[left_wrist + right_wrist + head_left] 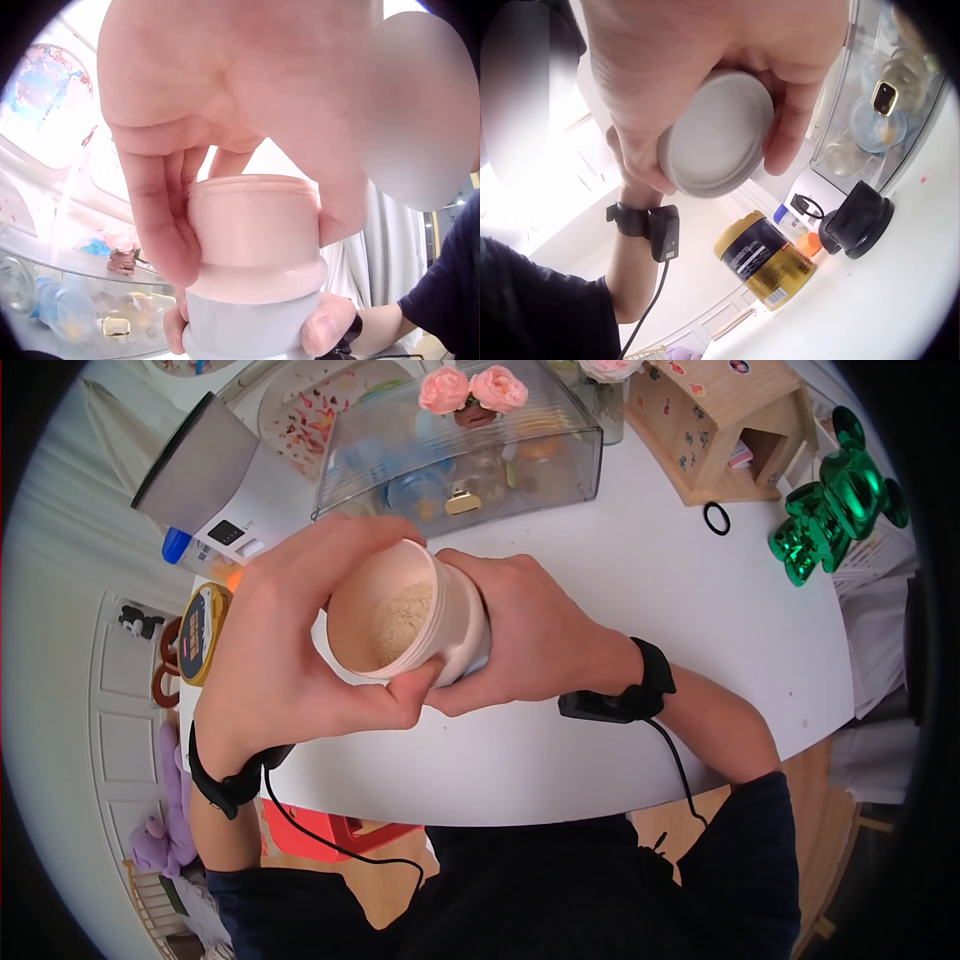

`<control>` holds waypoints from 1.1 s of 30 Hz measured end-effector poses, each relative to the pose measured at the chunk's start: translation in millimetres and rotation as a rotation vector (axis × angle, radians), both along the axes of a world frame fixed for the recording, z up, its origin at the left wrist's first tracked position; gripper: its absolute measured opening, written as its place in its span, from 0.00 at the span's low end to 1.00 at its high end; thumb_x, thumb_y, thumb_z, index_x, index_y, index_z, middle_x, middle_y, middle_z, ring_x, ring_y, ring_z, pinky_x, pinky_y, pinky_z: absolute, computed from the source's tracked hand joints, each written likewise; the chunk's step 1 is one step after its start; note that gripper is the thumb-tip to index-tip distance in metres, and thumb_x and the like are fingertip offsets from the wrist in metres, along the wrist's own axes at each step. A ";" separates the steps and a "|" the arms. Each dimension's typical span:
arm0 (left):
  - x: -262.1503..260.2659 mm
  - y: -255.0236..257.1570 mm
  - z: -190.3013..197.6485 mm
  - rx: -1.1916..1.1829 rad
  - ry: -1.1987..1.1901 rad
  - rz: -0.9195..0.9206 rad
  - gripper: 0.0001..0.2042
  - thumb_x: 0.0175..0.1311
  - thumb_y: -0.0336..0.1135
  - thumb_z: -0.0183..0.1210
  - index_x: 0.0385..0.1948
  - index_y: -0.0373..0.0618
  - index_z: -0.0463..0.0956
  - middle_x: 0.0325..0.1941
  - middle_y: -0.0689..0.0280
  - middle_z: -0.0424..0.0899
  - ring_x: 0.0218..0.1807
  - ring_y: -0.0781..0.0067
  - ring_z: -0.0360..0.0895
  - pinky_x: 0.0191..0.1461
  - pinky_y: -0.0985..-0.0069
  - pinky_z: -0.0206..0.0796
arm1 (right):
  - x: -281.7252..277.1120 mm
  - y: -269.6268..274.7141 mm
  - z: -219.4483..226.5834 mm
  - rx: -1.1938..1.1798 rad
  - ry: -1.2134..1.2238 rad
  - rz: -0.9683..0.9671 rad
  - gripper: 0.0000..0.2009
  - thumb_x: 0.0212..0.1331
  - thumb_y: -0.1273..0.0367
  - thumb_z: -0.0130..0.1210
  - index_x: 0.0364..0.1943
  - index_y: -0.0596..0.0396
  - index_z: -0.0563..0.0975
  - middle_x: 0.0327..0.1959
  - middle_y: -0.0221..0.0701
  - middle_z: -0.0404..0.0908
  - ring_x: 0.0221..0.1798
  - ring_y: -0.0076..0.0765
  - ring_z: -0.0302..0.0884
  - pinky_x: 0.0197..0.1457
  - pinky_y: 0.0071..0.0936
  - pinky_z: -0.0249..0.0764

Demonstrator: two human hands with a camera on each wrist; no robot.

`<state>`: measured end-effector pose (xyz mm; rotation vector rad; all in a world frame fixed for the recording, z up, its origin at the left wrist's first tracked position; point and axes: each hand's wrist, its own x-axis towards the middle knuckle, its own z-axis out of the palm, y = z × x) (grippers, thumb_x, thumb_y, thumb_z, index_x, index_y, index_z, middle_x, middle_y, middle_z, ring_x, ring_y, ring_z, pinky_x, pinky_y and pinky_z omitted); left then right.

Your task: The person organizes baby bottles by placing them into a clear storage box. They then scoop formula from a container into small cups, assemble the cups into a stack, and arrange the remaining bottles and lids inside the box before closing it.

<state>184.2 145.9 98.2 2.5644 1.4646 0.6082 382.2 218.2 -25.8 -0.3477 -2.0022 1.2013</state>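
A round two-part container is held tilted above the table, its open mouth toward the head camera. Its pink upper section point(251, 236) sits on a pale grey lower section point(247, 326). Beige powder point(403, 622) lies inside the pink part. My left hand point(275, 635) wraps the pink section near the rim, thumb at the front and fingers on the far side. With its fingers and thumb, my right hand point(540, 625) grips the lower section from the other side. The flat grey underside point(720, 135) shows in the right wrist view.
Behind stands a clear lidded box point(460, 470) with bottles inside. A grey-and-white appliance point(205, 470) and a yellow tin point(203, 632) are at left. Toward the right are a wooden house point(715, 435), a black ring point(717, 518) and a shiny green figure point(835, 500) on the white table point(660, 590).
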 end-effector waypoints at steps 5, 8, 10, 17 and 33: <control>2.7 -2.2 -9.9 0.080 0.011 -0.079 0.34 0.38 0.42 0.75 0.55 0.43 0.84 0.40 0.62 0.85 0.37 0.63 0.84 0.41 0.72 0.75 | 2.4 1.2 -5.7 -0.057 0.002 0.105 0.36 0.41 0.55 0.82 0.53 0.62 0.80 0.41 0.43 0.91 0.42 0.50 0.92 0.48 0.39 0.86; -4.0 0.6 -9.0 0.009 0.003 -0.082 0.34 0.39 0.42 0.75 0.57 0.43 0.84 0.41 0.62 0.85 0.38 0.60 0.84 0.43 0.70 0.76 | 3.4 0.7 -2.0 -0.078 -0.092 0.108 0.38 0.43 0.53 0.82 0.57 0.61 0.79 0.47 0.42 0.90 0.52 0.48 0.88 0.57 0.41 0.83; -11.2 3.0 -12.2 -0.062 -0.021 -0.070 0.35 0.41 0.42 0.77 0.58 0.43 0.84 0.43 0.61 0.86 0.43 0.57 0.85 0.47 0.68 0.76 | 4.3 3.7 1.4 0.028 -0.225 0.038 0.40 0.45 0.51 0.82 0.60 0.60 0.79 0.52 0.41 0.88 0.59 0.48 0.83 0.64 0.42 0.80; -18.6 1.5 -49.2 -0.179 -0.016 0.025 0.38 0.49 0.43 0.81 0.66 0.44 0.79 0.52 0.60 0.85 0.52 0.56 0.83 0.54 0.66 0.76 | -1.1 12.3 -26.3 0.205 -0.251 -0.070 0.39 0.45 0.52 0.81 0.58 0.59 0.76 0.55 0.41 0.85 0.60 0.50 0.78 0.63 0.45 0.77; -74.2 44.3 -115.4 -0.070 0.353 0.312 0.38 0.51 0.58 0.78 0.60 0.39 0.80 0.48 0.49 0.86 0.51 0.44 0.85 0.56 0.54 0.79 | 4.4 26.7 -25.3 0.101 -0.520 -0.246 0.35 0.46 0.58 0.78 0.55 0.61 0.72 0.49 0.44 0.85 0.56 0.56 0.79 0.59 0.46 0.77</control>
